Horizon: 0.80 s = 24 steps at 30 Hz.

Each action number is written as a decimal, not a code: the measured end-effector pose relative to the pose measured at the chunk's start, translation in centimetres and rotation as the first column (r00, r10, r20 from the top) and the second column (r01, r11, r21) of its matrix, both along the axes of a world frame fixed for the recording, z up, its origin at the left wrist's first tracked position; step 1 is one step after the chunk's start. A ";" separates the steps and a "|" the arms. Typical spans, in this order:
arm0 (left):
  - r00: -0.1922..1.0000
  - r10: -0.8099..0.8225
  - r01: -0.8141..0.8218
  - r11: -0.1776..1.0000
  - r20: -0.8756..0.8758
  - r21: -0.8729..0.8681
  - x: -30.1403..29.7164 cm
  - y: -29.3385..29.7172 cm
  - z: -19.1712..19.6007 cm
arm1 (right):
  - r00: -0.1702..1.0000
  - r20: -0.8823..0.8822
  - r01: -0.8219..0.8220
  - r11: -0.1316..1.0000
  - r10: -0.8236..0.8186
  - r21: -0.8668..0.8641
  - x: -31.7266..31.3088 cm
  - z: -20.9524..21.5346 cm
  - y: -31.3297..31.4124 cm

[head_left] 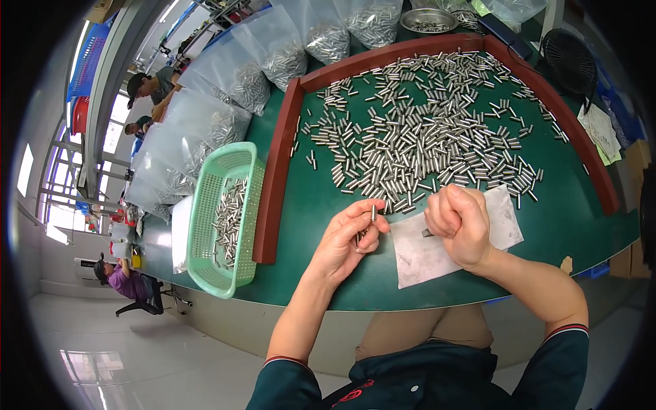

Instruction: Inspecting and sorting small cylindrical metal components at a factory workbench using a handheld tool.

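My left hand [336, 246] is closed, pinching an upright short metal pin [374, 213] between thumb and finger. More pins show inside its curled fingers. To its right, my right hand [465, 229] is curled into a fist above a smudged white sheet [412, 265]. A small dark grey tip pokes out by that fist, but what it belongs to is hidden. Just beyond both hands spreads a large loose heap of shiny metal pins [424, 147] on the green tabletop [307, 236].
Dark red wooden rails [279, 178] frame the heap. At the left stands a light green basket [247, 263] part-filled with pins. Clear bags of pins [281, 58] line the back, near a metal bowl [428, 15] and a black fan [568, 60]. Other people sit farther left.
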<state>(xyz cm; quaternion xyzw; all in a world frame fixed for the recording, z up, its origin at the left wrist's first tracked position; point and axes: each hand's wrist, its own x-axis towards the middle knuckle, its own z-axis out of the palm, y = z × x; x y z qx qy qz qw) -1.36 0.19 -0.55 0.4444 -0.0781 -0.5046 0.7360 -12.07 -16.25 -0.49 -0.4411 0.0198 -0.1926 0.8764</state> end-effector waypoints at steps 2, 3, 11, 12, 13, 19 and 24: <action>1.000 0.003 -0.003 1.000 -0.007 0.000 0.0 0.0 0.1 | 1.000 -0.001 -0.004 1.000 0.004 0.006 0.0 0.0 0.0; 1.000 0.004 -0.004 1.000 -0.012 0.000 0.1 0.0 0.1 | 1.000 0.005 -0.005 1.000 0.005 0.016 0.0 0.0 0.0; 0.999 0.025 -0.026 0.999 -0.045 -0.037 0.3 0.3 0.0 | 1.000 0.009 -0.019 0.999 0.018 0.038 0.0 0.1 -0.2; 0.998 0.025 -0.027 0.999 -0.054 -0.043 0.3 0.3 0.0 | 1.000 0.004 -0.017 0.999 0.017 0.033 0.0 0.1 -0.2; 0.998 0.026 -0.029 0.999 -0.054 -0.043 0.4 0.3 0.0 | 1.000 -0.001 -0.015 0.999 0.015 0.028 0.1 0.1 -0.2; 0.956 0.282 -0.284 0.959 -0.086 -0.011 1.9 1.3 -0.1 | 0.999 0.004 -0.033 0.999 0.032 0.021 0.1 0.0 -0.2; 0.493 0.080 -0.559 0.792 0.866 0.246 3.0 1.6 -0.2 | 1.000 0.008 -0.026 0.999 0.026 0.019 0.0 0.2 -0.1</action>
